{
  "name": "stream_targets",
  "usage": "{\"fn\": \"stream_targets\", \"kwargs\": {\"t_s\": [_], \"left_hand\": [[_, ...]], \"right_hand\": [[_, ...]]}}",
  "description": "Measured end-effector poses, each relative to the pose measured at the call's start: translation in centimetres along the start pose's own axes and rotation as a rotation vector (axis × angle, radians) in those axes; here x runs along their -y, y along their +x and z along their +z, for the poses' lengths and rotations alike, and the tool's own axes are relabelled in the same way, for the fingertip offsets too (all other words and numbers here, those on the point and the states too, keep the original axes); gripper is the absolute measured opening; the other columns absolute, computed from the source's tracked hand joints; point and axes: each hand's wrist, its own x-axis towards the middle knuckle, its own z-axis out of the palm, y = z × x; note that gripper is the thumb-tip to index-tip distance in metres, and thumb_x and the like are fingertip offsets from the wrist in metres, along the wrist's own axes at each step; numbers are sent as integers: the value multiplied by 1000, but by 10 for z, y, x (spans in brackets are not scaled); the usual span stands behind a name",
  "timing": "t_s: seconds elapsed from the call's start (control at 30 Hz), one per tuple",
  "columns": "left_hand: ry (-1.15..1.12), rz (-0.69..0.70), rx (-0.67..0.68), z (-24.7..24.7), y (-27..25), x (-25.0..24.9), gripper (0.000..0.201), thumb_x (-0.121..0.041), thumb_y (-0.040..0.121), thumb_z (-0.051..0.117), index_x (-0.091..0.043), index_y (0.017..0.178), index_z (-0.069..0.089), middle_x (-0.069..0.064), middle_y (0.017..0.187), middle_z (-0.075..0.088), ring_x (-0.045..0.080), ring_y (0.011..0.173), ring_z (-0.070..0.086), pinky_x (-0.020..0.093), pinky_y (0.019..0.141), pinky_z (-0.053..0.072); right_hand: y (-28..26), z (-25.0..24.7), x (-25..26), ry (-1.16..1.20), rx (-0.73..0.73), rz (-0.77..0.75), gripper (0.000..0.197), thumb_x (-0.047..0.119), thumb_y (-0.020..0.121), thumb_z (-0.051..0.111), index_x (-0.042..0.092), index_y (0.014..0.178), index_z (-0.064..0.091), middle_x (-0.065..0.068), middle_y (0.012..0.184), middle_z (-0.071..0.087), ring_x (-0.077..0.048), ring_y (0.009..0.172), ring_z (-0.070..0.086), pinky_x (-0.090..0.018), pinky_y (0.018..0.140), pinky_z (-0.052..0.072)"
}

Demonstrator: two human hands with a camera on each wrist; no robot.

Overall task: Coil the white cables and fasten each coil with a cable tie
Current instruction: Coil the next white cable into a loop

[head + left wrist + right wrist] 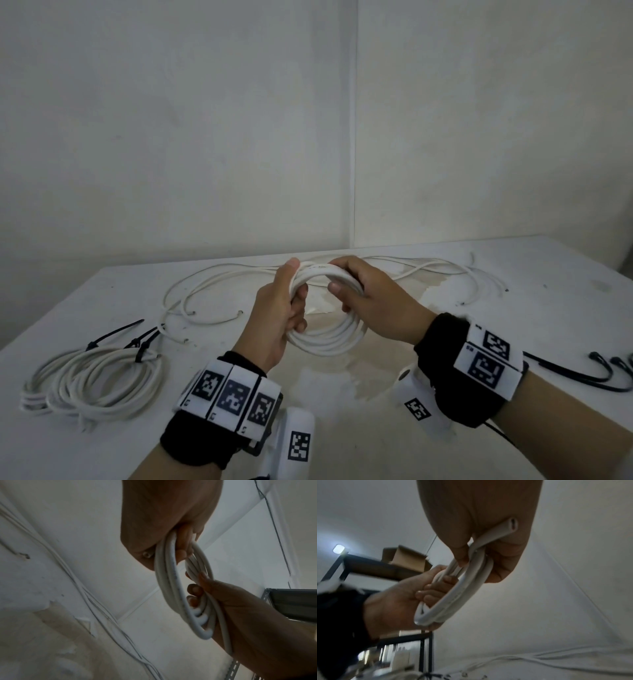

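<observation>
Both hands hold one white cable coil [325,337] [173,591] [464,592] above the table's middle. My left hand [286,305] grips the coil's left side, fingers curled through the loop and thumb on top. My right hand [356,287] grips the upper right side; a cut cable end [512,524] lies in its palm. Two finished coils [92,383] with black cable ties [144,346] lie at the front left. Loose white cables [212,291] spread over the back of the table [513,342]. Spare black cable ties [603,373] lie at the right edge.
The white table stands in a corner between two white walls. A stained, peeling patch [428,294] marks its top below the hands. A dark metal shelf [376,568] with a cardboard box [406,558] stands to the left.
</observation>
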Motion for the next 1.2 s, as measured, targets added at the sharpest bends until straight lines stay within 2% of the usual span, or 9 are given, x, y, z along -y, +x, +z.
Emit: {"fn": "stream_targets", "kwargs": {"t_s": [0.13,0.27,0.47,0.6,0.7,0.83,0.9,1.03,1.2], "left_hand": [[42,26,-51,3,1,-5,48,-41,95,39,-12,56,41,-6,36,25,10,32,22,22,38,27],[-5,27,-69,1,3,-2,48,-40,95,38,-12,56,40,-5,37,25,10,33,23,22,39,27],[-16,-63,170,-17,6,1,52,-39,96,31,-7,62,52,1,43,36,14,39,38,31,57,39],[123,-1,111,-18,5,0,52,-38,99,29,-5,69,55,0,44,43,15,37,48,40,66,34],[38,-14,81,-14,2,1,52,-41,99,32,-4,71,54,0,44,43,14,37,46,34,57,47],[-187,-173,191,-14,-4,-1,46,-38,98,38,-3,73,55,1,48,45,14,42,47,27,52,52],[-246,-198,189,-12,-3,-1,43,-37,97,40,-5,71,53,-1,45,39,11,37,39,25,46,46],[-284,-153,53,-1,-1,-2,42,-36,95,40,-10,63,47,-6,38,26,7,29,22,18,34,27],[-332,-68,-72,4,0,0,43,-34,95,39,-11,59,44,-7,36,25,6,29,20,16,34,22]], "right_hand": [[3,-1,2,141,-22,22,14,13,94,49,14,107,53,4,77,51,1,57,50,-11,58,42],[3,1,4,330,-40,63,22,11,93,49,7,115,55,0,84,54,2,56,52,-18,66,51],[6,-4,10,126,27,67,18,15,96,45,15,110,55,4,74,48,2,51,46,-10,53,40],[8,-5,9,62,35,85,17,18,97,44,17,108,56,6,69,47,0,50,44,-12,53,40],[10,-4,5,-9,13,72,15,21,97,43,20,106,56,10,70,48,1,53,45,-20,60,39],[7,-2,-2,-74,-14,35,18,18,97,44,15,110,56,16,74,49,10,59,48,-12,61,34],[6,-1,-2,-90,-30,11,19,16,97,44,12,110,56,15,72,48,9,58,48,-11,58,34],[9,1,3,-73,-34,-46,18,11,96,46,8,110,56,17,70,45,11,58,49,-8,58,35],[7,-1,1,295,-79,109,31,22,95,45,3,117,54,2,71,52,0,51,50,-12,54,41]]}}
